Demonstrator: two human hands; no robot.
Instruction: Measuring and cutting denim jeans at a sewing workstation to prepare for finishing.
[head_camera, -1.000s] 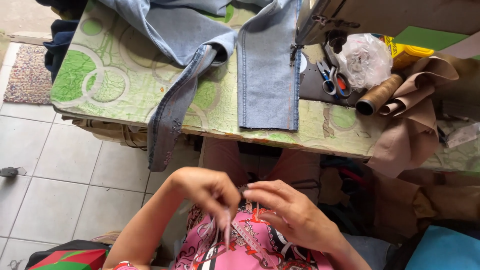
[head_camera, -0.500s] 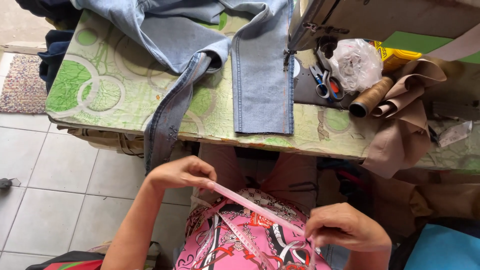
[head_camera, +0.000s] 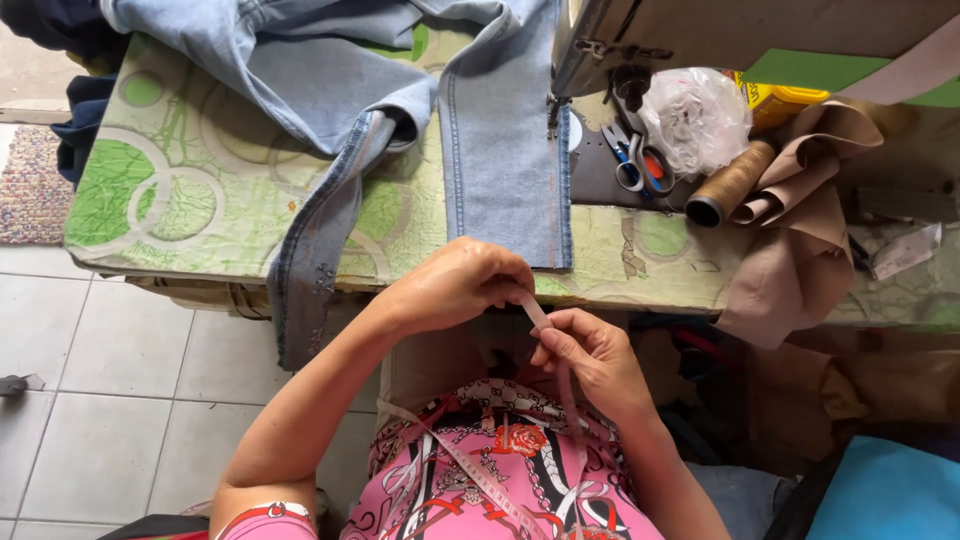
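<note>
Just below the worktop (head_camera: 200, 215) edge, the left hand (head_camera: 455, 285) and right hand (head_camera: 590, 355) met, both pinching a pink measuring tape (head_camera: 560, 380) that trailed down toward six o'clock over the lap. At twelve o'clock lay a blue denim leg (head_camera: 510, 150). Toward two o'clock sat a crumpled clear plastic bag (head_camera: 695, 115), a yellow packet (head_camera: 780, 100), scissors (head_camera: 635, 165) and a brown thread spool (head_camera: 730, 185).

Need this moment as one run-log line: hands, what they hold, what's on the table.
left hand: pinches measuring tape | right hand: pinches same tape | jeans leg: flat on table | scissors: untouched
</note>
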